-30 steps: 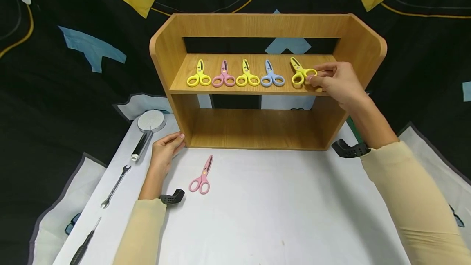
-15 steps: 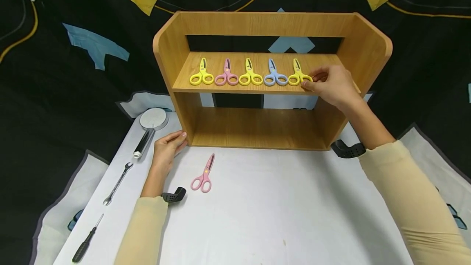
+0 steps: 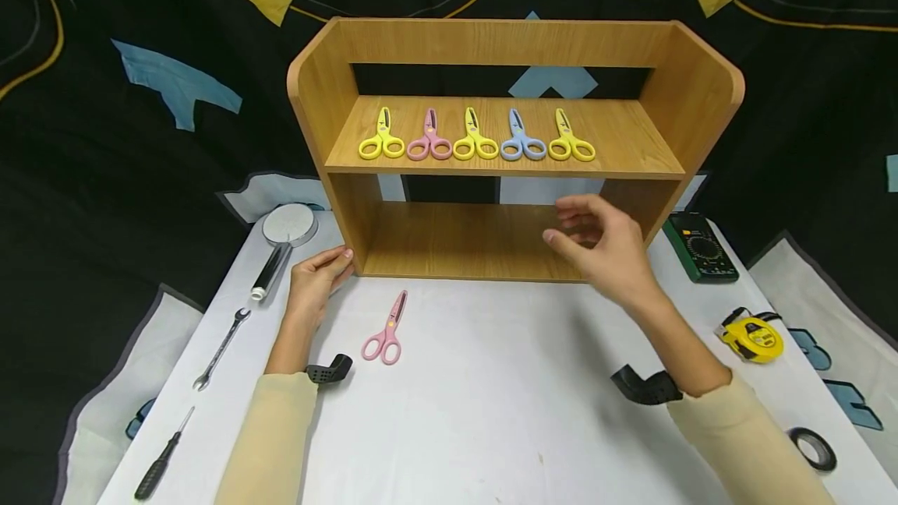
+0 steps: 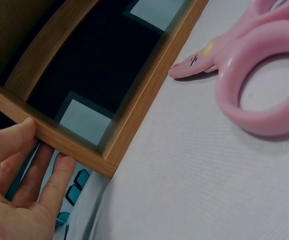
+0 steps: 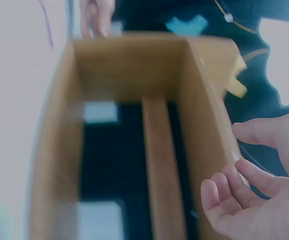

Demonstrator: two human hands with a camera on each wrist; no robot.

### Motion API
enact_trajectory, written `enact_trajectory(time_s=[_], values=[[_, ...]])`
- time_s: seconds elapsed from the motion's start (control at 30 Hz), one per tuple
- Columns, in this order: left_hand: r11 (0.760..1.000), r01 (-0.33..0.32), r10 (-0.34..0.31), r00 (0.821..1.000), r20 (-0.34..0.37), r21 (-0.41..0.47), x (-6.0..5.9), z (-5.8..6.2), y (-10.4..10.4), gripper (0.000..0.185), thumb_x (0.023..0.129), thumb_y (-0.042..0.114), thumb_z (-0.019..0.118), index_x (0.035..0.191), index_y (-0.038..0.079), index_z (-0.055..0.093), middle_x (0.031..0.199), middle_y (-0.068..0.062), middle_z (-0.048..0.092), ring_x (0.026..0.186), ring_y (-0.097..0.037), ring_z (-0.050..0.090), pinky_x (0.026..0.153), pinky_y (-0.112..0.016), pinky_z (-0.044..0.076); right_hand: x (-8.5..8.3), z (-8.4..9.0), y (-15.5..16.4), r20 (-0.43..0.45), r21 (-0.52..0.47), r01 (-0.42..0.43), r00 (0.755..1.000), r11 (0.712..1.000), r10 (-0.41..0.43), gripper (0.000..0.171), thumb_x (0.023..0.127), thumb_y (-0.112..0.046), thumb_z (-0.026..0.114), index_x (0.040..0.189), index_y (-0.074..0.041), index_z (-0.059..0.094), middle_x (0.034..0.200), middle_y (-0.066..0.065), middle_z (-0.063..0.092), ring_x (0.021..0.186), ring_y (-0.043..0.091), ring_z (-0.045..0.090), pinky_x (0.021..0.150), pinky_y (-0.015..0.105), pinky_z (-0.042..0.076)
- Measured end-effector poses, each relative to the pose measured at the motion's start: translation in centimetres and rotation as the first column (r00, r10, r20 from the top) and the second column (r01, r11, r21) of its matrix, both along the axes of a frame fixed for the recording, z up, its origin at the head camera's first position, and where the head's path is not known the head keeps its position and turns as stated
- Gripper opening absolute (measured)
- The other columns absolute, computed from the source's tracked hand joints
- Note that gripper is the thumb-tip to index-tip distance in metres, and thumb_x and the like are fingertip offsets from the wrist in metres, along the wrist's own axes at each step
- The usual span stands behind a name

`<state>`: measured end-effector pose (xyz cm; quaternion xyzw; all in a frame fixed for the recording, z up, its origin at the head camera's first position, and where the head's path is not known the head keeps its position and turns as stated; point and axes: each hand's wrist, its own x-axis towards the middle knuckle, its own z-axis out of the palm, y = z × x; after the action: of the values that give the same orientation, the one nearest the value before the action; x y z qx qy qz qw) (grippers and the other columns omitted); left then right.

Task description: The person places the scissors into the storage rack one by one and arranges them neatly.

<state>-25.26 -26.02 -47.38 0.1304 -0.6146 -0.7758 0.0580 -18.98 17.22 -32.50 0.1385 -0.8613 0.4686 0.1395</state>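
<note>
A wooden two-tier shelf (image 3: 631, 131) stands on the white table. My left hand (image 3: 312, 287) pinches the front edge of its lower left side panel, thumb on the edge and fingers on the outer face in the left wrist view. On the upper board lie yellow scissors (image 3: 383, 137), pink scissors (image 3: 430, 135), a second yellow pair (image 3: 472, 134), blue scissors (image 3: 517, 137) and, rightmost, another yellow pair (image 3: 566, 136). My right hand (image 3: 610, 252) hovers before the lower compartment, fingers loosely bent, holding nothing. Another pair of pink scissors (image 3: 390, 327) lies on the table near my left hand.
Along the left edge lie a magnifying glass (image 3: 290, 224), a wrench (image 3: 221, 349) and a screwdriver (image 3: 164, 458). On the right side are a multimeter (image 3: 701, 248), a yellow tape measure (image 3: 754, 338) and a roll of black tape (image 3: 812, 449). A dark cloth (image 3: 105, 201) hangs behind.
My right hand straightened the rightmost yellow scissors into line with the others, let go and came down in front of the lower compartment. My left hand stayed at the shelf corner.
</note>
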Motion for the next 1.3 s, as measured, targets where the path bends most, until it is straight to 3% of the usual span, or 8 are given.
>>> enact_trajectory(time_s=[0.17,0.37,0.53,0.63,0.87,1.1,1.3], values=[[1.000,0.001,-0.001,1.000,0.003,0.002,0.1,-0.1,-0.1,0.044,0.093,0.005,0.076,0.132,-0.010,0.063,0.097,0.005,0.074,0.096,-0.007,0.073,0.099,-0.028,0.061,2.1,-3.8,-3.2,0.125,-0.037,-0.134,0.983,0.990,0.138,0.037,0.091,-0.019,0.082,0.124,-0.012,0.066,0.111,0.005,0.070,0.102,0.021,0.067,0.085,0.030,0.063],[0.999,-0.002,0.002,1.000,-0.010,-0.034,0.2,-0.1,-0.1,0.043,0.091,0.008,0.079,0.128,-0.008,0.064,0.096,0.007,0.076,0.094,-0.006,0.073,0.097,-0.027,0.062,3.6,-8.2,-7.7,0.251,-0.104,-0.237,0.933,0.966,0.256,0.043,0.088,-0.021,0.084,0.125,-0.010,0.067,0.109,0.007,0.072,0.105,0.029,0.068,0.087,0.041,0.064],[0.999,-0.013,0.013,1.000,-0.017,-0.032,0.1,-0.1,0.2,0.041,0.091,0.010,0.079,0.125,-0.007,0.066,0.094,0.006,0.076,0.092,-0.006,0.073,0.097,-0.029,0.062,4.7,-11.7,-11.2,0.347,-0.125,-0.292,0.882,0.948,0.317,0.052,0.085,-0.031,0.087,0.128,-0.010,0.067,0.110,0.012,0.072,0.105,0.027,0.068,0.087,0.038,0.062],[1.000,-0.013,0.013,1.000,-0.013,-0.028,0.0,-0.1,0.3,0.041,0.091,0.010,0.079,0.125,-0.007,0.066,0.094,0.006,0.076,0.092,-0.006,0.073,0.101,-0.032,0.060,4.9,-13.5,-13.2,0.364,-0.114,-0.311,0.871,0.943,0.331,0.058,0.083,-0.035,0.088,0.129,-0.006,0.066,0.110,0.010,0.072,0.100,0.023,0.067,0.083,0.029,0.059],[0.999,-0.011,0.011,1.000,-0.006,-0.035,0.0,-0.3,0.3,0.045,0.092,0.011,0.079,0.129,-0.009,0.063,0.094,0.008,0.076,0.093,-0.006,0.073,0.103,-0.033,0.059,4.4,-15.9,-17.1,0.354,-0.081,-0.304,0.881,0.949,0.313,0.057,0.079,-0.030,0.091,0.123,-0.002,0.069,0.104,0.008,0.072,0.089,0.018,0.062,0.075,0.018,0.051],[0.999,-0.026,0.025,1.000,-0.017,-0.043,0.1,0.1,0.2,0.044,0.093,0.011,0.078,0.129,-0.009,0.064,0.094,0.007,0.075,0.094,-0.007,0.073,0.101,-0.032,0.060,3.9,-16.2,-19.9,0.332,0.094,-0.245,0.922,0.965,0.202,0.057,0.072,-0.040,0.095,0.114,-0.009,0.072,0.096,-0.001,0.069,0.085,0.011,0.059,0.071,0.021,0.051],[0.999,-0.016,0.015,1.000,-0.020,-0.031,0.0,-0.2,0.1,0.041,0.092,0.010,0.078,0.127,-0.007,0.065,0.094,0.007,0.075,0.094,-0.007,0.073,0.101,-0.033,0.060,3.9,-16.1,-20.9,0.326,0.245,-0.191,0.940,0.951,0.105,0.057,0.069,-0.042,0.096,0.112,-0.013,0.073,0.092,-0.004,0.064,0.080,0.009,0.056,0.062,0.022,0.047]])
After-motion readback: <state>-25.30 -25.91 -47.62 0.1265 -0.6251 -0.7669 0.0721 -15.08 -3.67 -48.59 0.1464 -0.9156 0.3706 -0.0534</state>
